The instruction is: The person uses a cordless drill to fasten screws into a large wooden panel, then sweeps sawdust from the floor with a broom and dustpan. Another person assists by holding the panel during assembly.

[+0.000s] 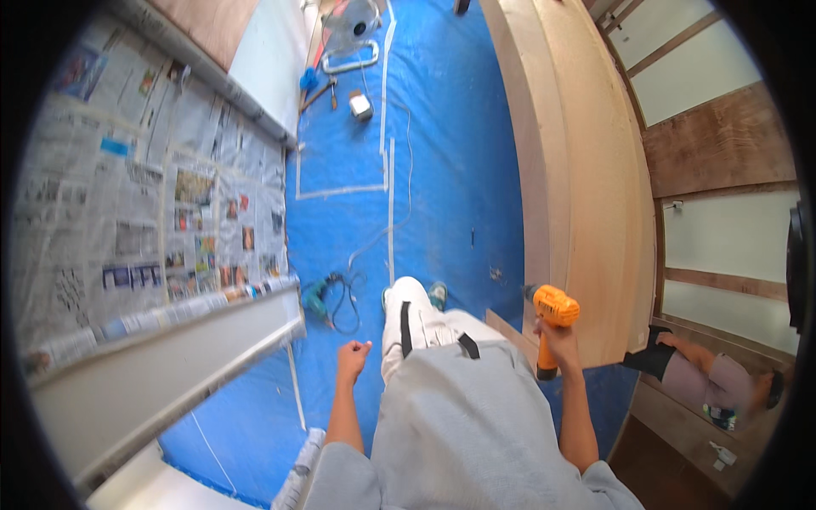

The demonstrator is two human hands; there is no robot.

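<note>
The orange drill [557, 306] sits in my right fingers [546, 331], wrapped round its handle. My left fingers [355, 347] curl; I can't tell if they're empty.

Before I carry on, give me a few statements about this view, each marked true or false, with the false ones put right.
1. The right hand holds the orange drill. True.
2. The green power tool lies on the blue sheeting. True.
3. The left hand is gripping the green power tool. False: the left hand is apart from it.
4. The newspaper is to the right of the pale wooden structure. False: it is to the left.
5. Another person shows at the right of the picture. True.
</note>
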